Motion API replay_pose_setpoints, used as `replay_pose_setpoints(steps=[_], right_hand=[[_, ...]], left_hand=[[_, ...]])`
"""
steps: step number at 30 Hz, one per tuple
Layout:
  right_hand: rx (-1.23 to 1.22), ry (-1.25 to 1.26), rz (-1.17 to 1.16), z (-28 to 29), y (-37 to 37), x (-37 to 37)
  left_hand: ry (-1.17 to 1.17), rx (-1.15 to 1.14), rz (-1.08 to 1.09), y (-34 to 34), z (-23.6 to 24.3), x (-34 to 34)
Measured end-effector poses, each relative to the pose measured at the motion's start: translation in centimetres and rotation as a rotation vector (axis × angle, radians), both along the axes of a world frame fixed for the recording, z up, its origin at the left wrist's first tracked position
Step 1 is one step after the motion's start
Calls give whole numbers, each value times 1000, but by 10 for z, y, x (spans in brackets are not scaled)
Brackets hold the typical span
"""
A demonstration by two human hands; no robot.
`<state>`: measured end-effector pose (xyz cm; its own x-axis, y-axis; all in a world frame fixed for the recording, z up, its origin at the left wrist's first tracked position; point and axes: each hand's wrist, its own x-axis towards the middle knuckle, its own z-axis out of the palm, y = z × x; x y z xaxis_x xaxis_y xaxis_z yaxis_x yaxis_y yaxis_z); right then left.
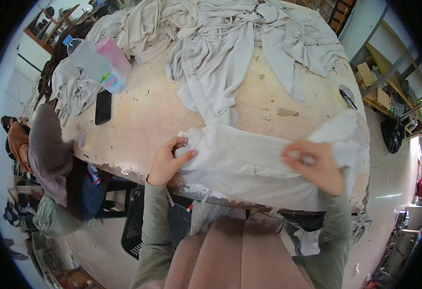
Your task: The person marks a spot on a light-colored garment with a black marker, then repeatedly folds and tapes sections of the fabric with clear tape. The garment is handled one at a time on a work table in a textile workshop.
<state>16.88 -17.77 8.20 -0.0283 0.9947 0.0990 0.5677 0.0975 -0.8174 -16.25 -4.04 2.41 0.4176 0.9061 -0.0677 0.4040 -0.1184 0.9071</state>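
Note:
A white garment (235, 164) lies flattened along the near edge of the wooden table (138, 111), its gathered band at the left end and a loose flap at the right. My left hand (171, 159) grips that gathered end, thumb on top of the fabric. Over the garment's right half, my right hand (317, 168) is curled with fingers closed round a small pale or metallic object, too blurred to identify.
Rumpled pale garments (211, 19) cover the far side. A bottle (88, 62), pink tumbler (115, 57), black phone (103, 107) and tape roll (82, 138) sit left; dark tool (347, 98) right. Draped cloths (47, 149), black chair (134, 226), shelving (389, 77) surround the table.

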Motion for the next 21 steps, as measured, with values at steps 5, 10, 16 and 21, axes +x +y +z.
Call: replay_pose_setpoints(steps=[5, 10, 16, 21], right_hand=[[2, -184, 79, -2, 62, -96], [197, 3, 165, -14, 81, -107], [197, 390, 79, -6, 98, -59], [31, 663, 23, 15, 96, -25]], left_hand=[[-244, -85, 43, -12, 22, 10], [-259, -77, -58, -25, 49, 18], [-50, 12, -365, 8, 43, 17], [-83, 305, -272, 33, 19, 23]])
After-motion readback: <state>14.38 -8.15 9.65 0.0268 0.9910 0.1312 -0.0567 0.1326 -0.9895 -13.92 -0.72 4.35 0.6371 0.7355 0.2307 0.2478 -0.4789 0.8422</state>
